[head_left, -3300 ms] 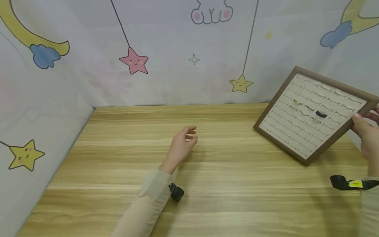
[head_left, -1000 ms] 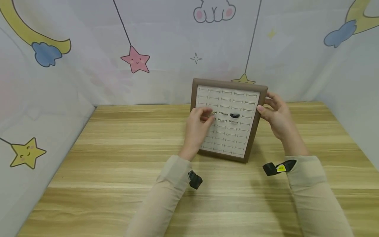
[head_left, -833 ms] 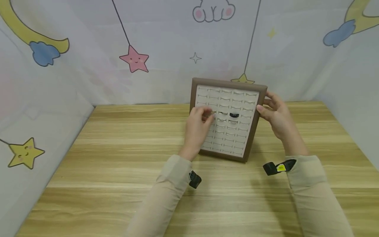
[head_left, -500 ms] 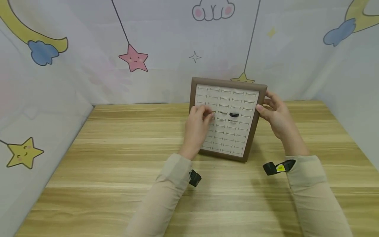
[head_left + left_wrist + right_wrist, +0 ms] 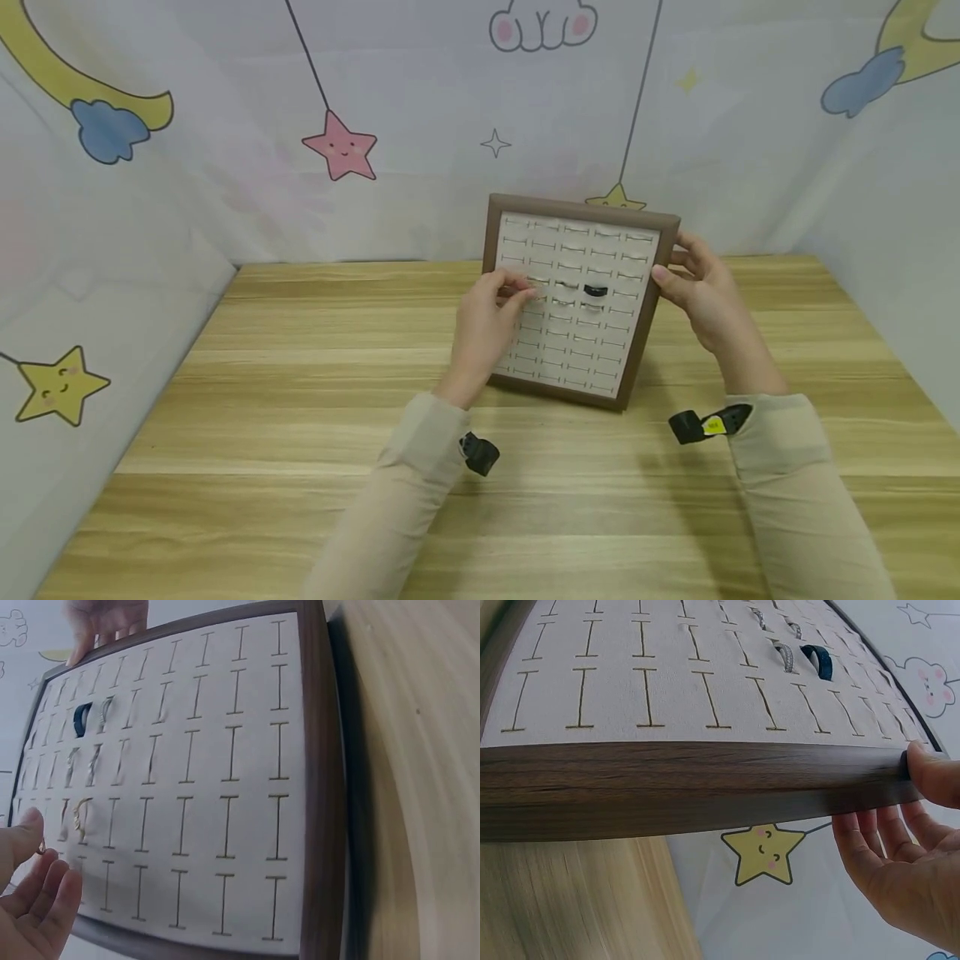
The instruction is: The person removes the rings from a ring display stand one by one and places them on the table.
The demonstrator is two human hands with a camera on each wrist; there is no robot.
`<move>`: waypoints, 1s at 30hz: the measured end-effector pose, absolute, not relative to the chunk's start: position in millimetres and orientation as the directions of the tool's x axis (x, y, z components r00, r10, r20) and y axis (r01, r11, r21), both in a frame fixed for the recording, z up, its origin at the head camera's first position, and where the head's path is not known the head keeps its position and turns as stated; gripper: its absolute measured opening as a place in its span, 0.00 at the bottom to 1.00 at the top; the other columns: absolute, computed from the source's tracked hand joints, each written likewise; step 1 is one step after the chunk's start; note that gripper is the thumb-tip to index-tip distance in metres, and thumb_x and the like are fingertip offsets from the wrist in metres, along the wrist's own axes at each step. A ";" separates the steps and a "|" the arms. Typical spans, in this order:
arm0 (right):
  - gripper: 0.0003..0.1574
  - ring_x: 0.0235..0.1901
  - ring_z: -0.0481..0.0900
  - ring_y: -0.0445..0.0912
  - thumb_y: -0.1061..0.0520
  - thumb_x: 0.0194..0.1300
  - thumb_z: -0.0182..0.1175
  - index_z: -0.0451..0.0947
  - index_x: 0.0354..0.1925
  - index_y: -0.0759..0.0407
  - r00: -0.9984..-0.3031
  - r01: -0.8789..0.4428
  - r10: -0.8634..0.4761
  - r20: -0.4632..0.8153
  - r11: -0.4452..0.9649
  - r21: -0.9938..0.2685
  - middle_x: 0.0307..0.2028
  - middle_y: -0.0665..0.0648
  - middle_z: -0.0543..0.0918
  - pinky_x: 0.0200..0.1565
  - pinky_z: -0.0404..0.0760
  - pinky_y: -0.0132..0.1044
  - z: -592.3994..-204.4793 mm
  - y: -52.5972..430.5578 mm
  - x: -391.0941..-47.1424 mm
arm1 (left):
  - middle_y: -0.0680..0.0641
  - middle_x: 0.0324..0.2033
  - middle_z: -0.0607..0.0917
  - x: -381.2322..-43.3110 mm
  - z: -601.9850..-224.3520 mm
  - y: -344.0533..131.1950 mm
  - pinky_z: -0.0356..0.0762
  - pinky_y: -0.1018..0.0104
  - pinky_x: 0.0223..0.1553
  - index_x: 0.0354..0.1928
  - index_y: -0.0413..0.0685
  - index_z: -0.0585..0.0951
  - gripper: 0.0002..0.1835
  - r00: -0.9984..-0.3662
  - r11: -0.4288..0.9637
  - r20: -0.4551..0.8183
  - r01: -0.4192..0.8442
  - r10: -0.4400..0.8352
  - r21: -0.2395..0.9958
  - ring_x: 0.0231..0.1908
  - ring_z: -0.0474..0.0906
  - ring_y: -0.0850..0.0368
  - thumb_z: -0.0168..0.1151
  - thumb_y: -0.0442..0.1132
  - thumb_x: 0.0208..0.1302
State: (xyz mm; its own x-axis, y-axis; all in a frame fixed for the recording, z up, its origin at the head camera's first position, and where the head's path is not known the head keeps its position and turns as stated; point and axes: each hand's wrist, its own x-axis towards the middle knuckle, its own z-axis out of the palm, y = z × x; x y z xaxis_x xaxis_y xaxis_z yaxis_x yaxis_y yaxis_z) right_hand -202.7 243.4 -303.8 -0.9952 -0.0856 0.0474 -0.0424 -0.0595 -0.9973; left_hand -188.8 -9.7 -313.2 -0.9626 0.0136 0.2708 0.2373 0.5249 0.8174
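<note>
A brown-framed ring display board (image 5: 585,207) with a pale slotted face stands tilted on the table. My right hand (image 5: 708,312) grips its upper right edge, thumb (image 5: 934,776) on the front and fingers behind. Between thumb and fingertip my left hand (image 5: 483,323) pinches a small gold-coloured ring (image 5: 41,847), just off the board's left part; in the head view it is hard to make out. Still in the slots are a wide black ring (image 5: 596,291), another gold ring (image 5: 78,820) and several silver rings, one beside the black ring (image 5: 784,658).
The wood-grain table (image 5: 300,375) spreads around the board. Behind and to the sides hangs a white cloth (image 5: 420,200) printed with stars and moons. A small black camera (image 5: 480,454) sits on the left wrist, another camera (image 5: 697,425) on the right.
The board has come from the right side to the middle, held by the right hand. The left hand reached to its slots, drew out a gold ring and moved slightly left with it.
</note>
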 end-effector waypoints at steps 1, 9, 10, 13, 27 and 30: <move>0.45 0.44 0.74 0.36 0.60 0.66 0.58 0.48 0.74 0.59 -0.995 -0.043 -0.086 0.048 -0.058 -0.997 0.46 0.47 0.70 0.45 0.78 0.18 -303.7 243.4 -202.6 | 0.46 0.41 0.84 -188.3 -312.0 -12.1 0.81 0.66 0.41 0.39 0.42 0.80 0.09 -0.965 0.515 0.264 0.229 0.006 0.826 0.42 0.81 0.54 0.63 0.40 0.62; 0.46 0.44 0.74 0.36 0.59 0.65 0.59 0.48 0.74 0.58 -0.995 -0.039 -0.089 0.043 -0.051 -0.998 0.46 0.47 0.70 0.45 0.77 0.18 -302.6 243.3 -202.4 | 0.47 0.49 0.82 -186.6 -307.8 -38.6 0.82 0.63 0.44 0.52 0.45 0.79 0.18 -0.979 0.489 0.192 0.135 -0.069 0.862 0.46 0.79 0.54 0.65 0.42 0.61; 0.46 0.44 0.74 0.36 0.59 0.65 0.59 0.47 0.74 0.58 -0.995 -0.037 -0.088 0.041 -0.047 -0.998 0.46 0.47 0.70 0.45 0.77 0.18 -302.5 243.3 -202.4 | 0.47 0.50 0.82 -186.6 -307.8 -43.1 0.82 0.62 0.45 0.53 0.45 0.78 0.19 -0.980 0.487 0.184 0.123 -0.079 0.865 0.47 0.79 0.54 0.65 0.42 0.61; 0.46 0.44 0.73 0.36 0.59 0.66 0.58 0.47 0.74 0.58 -0.996 -0.032 -0.084 0.036 -0.039 -0.999 0.46 0.46 0.70 0.45 0.77 0.18 -302.5 243.6 -202.1 | 0.46 0.52 0.82 -186.7 -308.9 -58.4 0.82 0.60 0.46 0.55 0.44 0.78 0.20 -0.980 0.481 0.166 0.094 -0.109 0.872 0.49 0.79 0.52 0.65 0.40 0.61; 0.46 0.44 0.74 0.35 0.59 0.66 0.58 0.46 0.74 0.58 -0.997 -0.021 -0.075 0.023 -0.024 -0.999 0.46 0.46 0.71 0.45 0.77 0.17 -302.3 244.6 -201.5 | 0.38 0.55 0.78 -190.1 -341.0 -143.5 0.77 0.53 0.53 0.58 0.40 0.76 0.21 -0.964 0.520 0.043 -0.103 -0.262 0.848 0.53 0.75 0.44 0.62 0.38 0.64; 0.46 0.44 0.74 0.35 0.59 0.66 0.58 0.46 0.74 0.58 -0.997 -0.020 -0.077 0.023 -0.028 -0.999 0.46 0.46 0.71 0.44 0.77 0.18 -301.8 244.2 -201.9 | 0.37 0.55 0.78 -189.1 -350.4 -158.5 0.76 0.53 0.54 0.58 0.39 0.76 0.20 -0.956 0.533 0.021 -0.145 -0.293 0.833 0.53 0.74 0.43 0.61 0.37 0.65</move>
State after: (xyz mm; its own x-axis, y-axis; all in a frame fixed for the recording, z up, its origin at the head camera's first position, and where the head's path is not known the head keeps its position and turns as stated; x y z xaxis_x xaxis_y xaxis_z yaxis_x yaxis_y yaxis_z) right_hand -201.9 244.2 -301.8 -0.9968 -0.0769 0.0225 -0.0204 -0.0284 -0.9994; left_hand -189.1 -158.5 -350.4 -0.9559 -0.2929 0.0206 -0.1454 0.5332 0.8334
